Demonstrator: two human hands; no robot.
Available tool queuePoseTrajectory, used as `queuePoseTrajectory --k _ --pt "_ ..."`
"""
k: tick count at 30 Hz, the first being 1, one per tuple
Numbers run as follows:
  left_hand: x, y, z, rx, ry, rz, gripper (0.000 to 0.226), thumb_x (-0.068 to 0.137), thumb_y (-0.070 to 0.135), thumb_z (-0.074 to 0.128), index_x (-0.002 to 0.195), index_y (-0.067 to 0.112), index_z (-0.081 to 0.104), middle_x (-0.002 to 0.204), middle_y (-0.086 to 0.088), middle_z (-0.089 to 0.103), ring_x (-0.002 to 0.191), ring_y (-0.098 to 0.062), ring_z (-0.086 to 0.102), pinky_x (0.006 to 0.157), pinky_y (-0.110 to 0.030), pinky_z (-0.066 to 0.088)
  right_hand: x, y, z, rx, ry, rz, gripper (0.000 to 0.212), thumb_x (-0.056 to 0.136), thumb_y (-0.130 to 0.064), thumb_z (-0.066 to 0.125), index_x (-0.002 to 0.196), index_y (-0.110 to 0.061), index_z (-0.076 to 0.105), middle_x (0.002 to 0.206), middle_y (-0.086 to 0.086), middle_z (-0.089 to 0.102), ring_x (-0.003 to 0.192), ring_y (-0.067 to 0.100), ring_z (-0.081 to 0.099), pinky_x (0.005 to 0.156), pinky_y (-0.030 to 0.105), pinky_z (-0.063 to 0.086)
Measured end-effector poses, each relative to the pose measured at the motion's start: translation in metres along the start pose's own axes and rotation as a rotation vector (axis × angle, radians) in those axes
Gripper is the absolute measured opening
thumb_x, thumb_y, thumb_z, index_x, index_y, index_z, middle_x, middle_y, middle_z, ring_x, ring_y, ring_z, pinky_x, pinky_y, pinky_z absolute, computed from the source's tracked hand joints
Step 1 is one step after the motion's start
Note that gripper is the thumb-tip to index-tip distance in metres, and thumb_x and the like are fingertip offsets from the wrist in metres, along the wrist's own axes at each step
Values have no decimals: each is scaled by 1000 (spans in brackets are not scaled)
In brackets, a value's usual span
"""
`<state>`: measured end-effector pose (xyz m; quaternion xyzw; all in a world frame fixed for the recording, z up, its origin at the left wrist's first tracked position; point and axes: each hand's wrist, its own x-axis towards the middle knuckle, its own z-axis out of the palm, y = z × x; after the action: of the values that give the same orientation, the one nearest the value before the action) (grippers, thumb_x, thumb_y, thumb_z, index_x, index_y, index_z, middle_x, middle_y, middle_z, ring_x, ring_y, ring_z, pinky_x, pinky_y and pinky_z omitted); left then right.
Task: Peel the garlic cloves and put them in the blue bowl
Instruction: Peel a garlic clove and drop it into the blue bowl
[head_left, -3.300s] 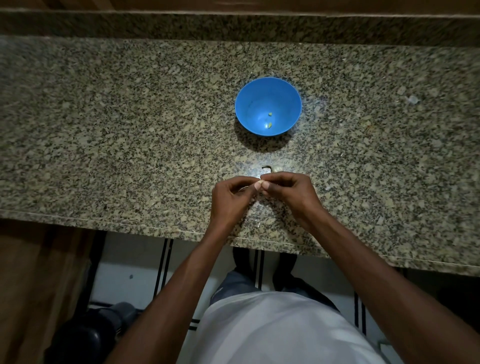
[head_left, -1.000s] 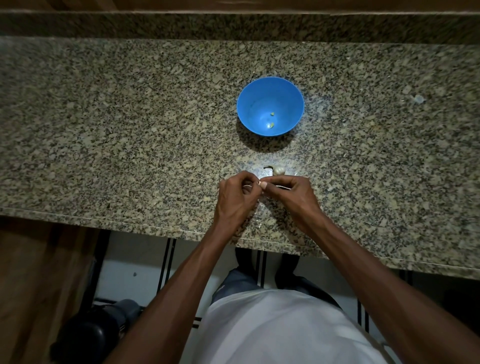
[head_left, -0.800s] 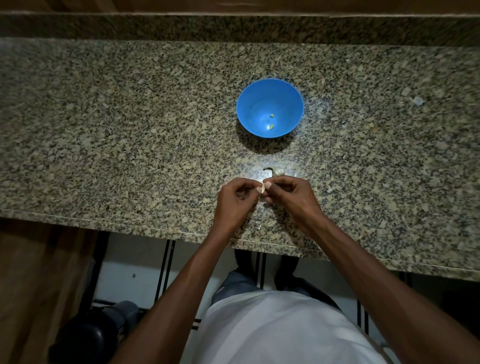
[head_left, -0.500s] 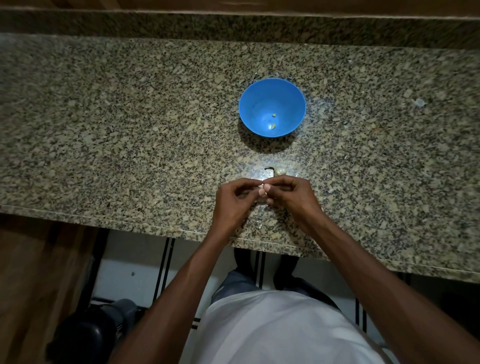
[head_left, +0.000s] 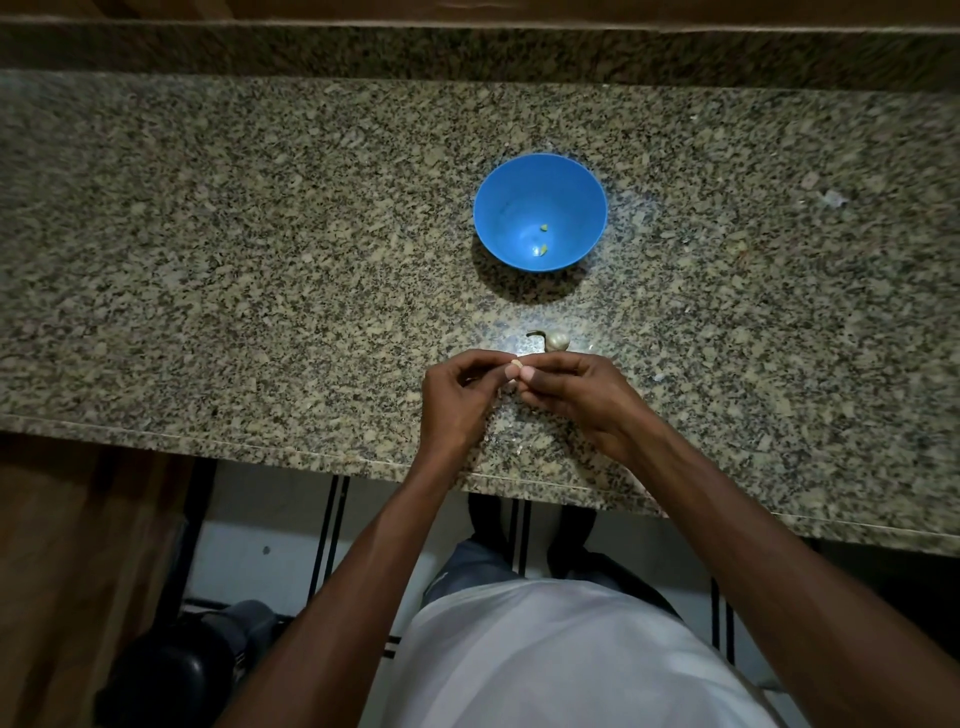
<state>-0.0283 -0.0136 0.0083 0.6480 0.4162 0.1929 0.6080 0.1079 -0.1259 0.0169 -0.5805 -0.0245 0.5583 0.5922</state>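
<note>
Pale garlic clove (head_left: 514, 370) is pinched between left hand (head_left: 457, 400) and right hand (head_left: 576, 397) for peeling, near the blue bowl (head_left: 540, 179).

Granite counter (head_left: 208, 260): blue bowl (head_left: 498, 208), garlic bulb (head_left: 557, 341).

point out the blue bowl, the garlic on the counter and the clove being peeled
blue bowl (head_left: 498, 208): head view, inner left wall
garlic bulb (head_left: 557, 341): head view, its rounded body
garlic clove (head_left: 514, 364): head view, exposed tip
</note>
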Motion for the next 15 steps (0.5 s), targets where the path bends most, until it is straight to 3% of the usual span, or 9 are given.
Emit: queuePoseTrajectory --k 5,10,15 --pt "1 2 -2 -19 -2 -20 13 86 13 85 99 8 82 94 0 81 95 -15 77 89 -33 62 -1 -2 -1 70 -33 23 14 92 1 74 105 -1 79 110 20 78 100 24 76 86 29 63" --pt "5 3 -9 -15 -115 -57 12 87 12 83 98 9 81 96 -1 81 98 -18 76 94 -38 61 -3 -4 -7 -135 -32 -80 19 93 -1 75 112 4 77 98 18 80 91 24 77 80 27 63" --pt "6 8 -7 56 -137 -35 10 92 13 79 99 7 79 93 -1 79 90 -8 75 82 -21 57 -2 -1 -8 -269 -12 -197 19 95 -6 75 112 2 78 94 18 80 88 28 78 81 31 63"
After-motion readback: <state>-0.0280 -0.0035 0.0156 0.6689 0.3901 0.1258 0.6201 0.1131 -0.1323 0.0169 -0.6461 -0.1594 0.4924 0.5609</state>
